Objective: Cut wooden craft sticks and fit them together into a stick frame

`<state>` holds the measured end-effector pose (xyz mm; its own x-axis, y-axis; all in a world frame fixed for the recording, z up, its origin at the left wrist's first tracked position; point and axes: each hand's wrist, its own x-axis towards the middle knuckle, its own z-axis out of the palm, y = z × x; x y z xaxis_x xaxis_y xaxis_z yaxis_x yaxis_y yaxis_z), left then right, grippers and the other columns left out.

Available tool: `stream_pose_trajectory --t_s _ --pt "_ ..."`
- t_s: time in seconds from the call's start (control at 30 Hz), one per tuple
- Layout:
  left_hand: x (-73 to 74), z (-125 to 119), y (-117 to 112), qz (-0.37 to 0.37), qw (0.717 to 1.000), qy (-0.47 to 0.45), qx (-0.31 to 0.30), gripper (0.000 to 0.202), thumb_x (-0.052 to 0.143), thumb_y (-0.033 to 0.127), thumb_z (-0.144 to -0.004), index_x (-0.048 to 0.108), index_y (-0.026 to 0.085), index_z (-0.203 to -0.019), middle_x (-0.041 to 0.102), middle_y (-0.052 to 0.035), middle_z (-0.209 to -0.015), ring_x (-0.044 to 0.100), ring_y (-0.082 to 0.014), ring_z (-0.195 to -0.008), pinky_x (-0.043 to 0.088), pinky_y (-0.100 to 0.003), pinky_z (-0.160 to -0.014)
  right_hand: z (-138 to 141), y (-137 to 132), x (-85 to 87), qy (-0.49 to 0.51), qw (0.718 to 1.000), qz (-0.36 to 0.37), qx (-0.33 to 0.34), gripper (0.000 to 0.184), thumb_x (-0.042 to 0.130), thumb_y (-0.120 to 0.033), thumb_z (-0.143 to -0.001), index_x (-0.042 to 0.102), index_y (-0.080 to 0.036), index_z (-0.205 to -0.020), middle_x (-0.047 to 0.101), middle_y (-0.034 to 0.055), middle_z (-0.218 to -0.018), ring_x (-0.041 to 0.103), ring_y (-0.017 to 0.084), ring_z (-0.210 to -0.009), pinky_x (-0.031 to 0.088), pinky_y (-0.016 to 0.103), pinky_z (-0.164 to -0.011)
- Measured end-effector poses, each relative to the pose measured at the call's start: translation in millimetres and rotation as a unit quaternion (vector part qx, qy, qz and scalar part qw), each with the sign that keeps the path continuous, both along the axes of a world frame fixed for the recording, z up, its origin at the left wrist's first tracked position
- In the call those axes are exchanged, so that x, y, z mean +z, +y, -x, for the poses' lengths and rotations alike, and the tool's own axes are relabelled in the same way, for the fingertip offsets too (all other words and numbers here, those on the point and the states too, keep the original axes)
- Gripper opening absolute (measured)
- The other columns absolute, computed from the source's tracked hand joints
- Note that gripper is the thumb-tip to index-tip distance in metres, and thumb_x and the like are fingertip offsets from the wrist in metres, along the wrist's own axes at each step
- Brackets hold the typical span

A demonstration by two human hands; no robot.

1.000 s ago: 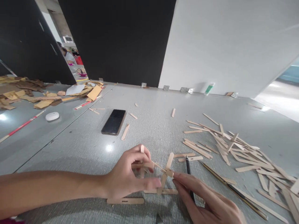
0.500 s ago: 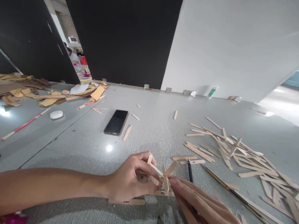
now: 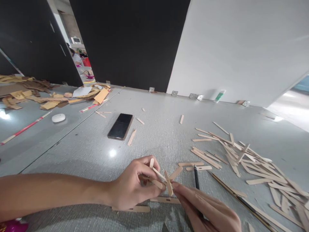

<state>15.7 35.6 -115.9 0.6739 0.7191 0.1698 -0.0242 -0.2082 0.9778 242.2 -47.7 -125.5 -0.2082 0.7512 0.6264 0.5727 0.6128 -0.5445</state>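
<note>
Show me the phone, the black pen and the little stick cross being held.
phone (image 3: 120, 126), head view, centre of its dark screen.
black pen (image 3: 196, 176), head view, middle of its barrel.
stick cross (image 3: 175, 173), head view, its upper right arm.

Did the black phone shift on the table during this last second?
No. The phone lies at the same gap and angle to the loose stick beside it; its slight drift in frame comes from the camera.

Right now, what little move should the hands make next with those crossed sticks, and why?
Probably the right hand should nudge the short stick a little deeper into the crossing. The left hand pinches the crossed sticks, the right fingers already touch that stick, and it looks tilted, not squarely seated.
</note>
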Motion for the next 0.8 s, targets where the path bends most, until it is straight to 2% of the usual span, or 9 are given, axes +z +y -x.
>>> stream_pose_trajectory --t_s 0.1,0.23,0.43,0.53,0.63,0.7,0.8 --pt "0.7 0.6 -1.3 -0.004 1.000 0.007 0.000 0.009 0.072 0.013 -0.087 0.078 0.014 -0.079 0.049 0.0000 -0.092 0.044 -0.0078 -0.067 0.033 -0.020 -0.053 3.3 3.7 -0.3 0.020 1.000 0.005 -0.006 0.051 0.065 0.000 -0.088 0.076 -0.033 -0.126 0.086 0.0010 -0.103 0.084 0.020 -0.080 0.069 0.024 -0.072" --pt "1.0 0.7 -2.5 -0.020 1.000 0.005 0.005 0.013 0.071 0.015 -0.088 0.076 0.013 -0.076 0.049 -0.0003 -0.091 0.045 -0.0078 -0.067 0.034 -0.020 -0.053 4.6 5.1 -3.2 0.012 0.997 0.070 -0.030 0.022 0.069 -0.016 -0.094 0.080 -0.025 -0.111 0.085 0.0020 -0.083 0.080 0.018 -0.060 0.064 0.020 -0.055" --pt "1.5 -0.4 -2.6 -0.046 0.999 0.003 0.001 0.012 0.071 0.016 -0.089 0.078 0.013 -0.079 0.053 -0.0021 -0.089 0.049 -0.0100 -0.070 0.037 -0.021 -0.056 4.1 2.7 1.1 0.041 0.993 0.108 0.007 0.015 0.075 -0.026 -0.094 0.079 -0.027 -0.108 0.076 -0.0046 -0.064 0.068 0.011 -0.047 0.056 0.016 -0.047" --pt "0.9 -0.2 -2.2 -0.061 0.998 0.008 -0.011 0.010 0.072 0.018 -0.090 0.081 0.015 -0.086 0.051 -0.0016 -0.089 0.046 -0.0097 -0.067 0.036 -0.021 -0.054 7.5 3.0 4.1 0.070 0.987 0.142 -0.006 0.010 0.071 -0.027 -0.096 0.078 -0.027 -0.103 0.068 -0.0067 -0.054 0.061 0.010 -0.040 0.051 0.016 -0.042" --pt "0.2 0.2 -2.4 -0.058 0.998 0.017 -0.019 0.012 0.071 0.019 -0.091 0.082 0.018 -0.091 0.051 -0.0019 -0.091 0.046 -0.0105 -0.068 0.037 -0.021 -0.054 12.0 4.6 4.2 0.089 0.980 0.178 -0.017 0.009 0.069 -0.027 -0.097 0.078 -0.026 -0.094 0.073 -0.0032 -0.063 0.068 0.013 -0.050 0.055 0.018 -0.049" --pt "0.0 0.3 -2.9 -0.056 0.998 0.021 -0.022 0.011 0.071 0.017 -0.090 0.082 0.017 -0.090 0.049 -0.0017 -0.091 0.047 -0.0109 -0.070 0.037 -0.021 -0.055 14.1 5.4 3.9 0.110 0.978 0.177 -0.011 0.010 0.071 -0.026 -0.095 0.076 -0.024 -0.088 0.076 0.0002 -0.072 0.072 0.016 -0.061 0.058 0.021 -0.057" --pt "-0.3 0.4 -3.7 -0.049 0.998 0.019 -0.024 0.011 0.070 0.013 -0.090 0.080 0.016 -0.086 0.048 -0.0009 -0.091 0.046 -0.0096 -0.068 0.037 -0.021 -0.055 14.7 5.1 6.3 0.114 0.979 0.170 0.012 0.013 0.067 -0.024 -0.097 0.070 -0.022 -0.084 0.071 0.0023 -0.074 0.066 0.016 -0.063 0.055 0.024 -0.056"
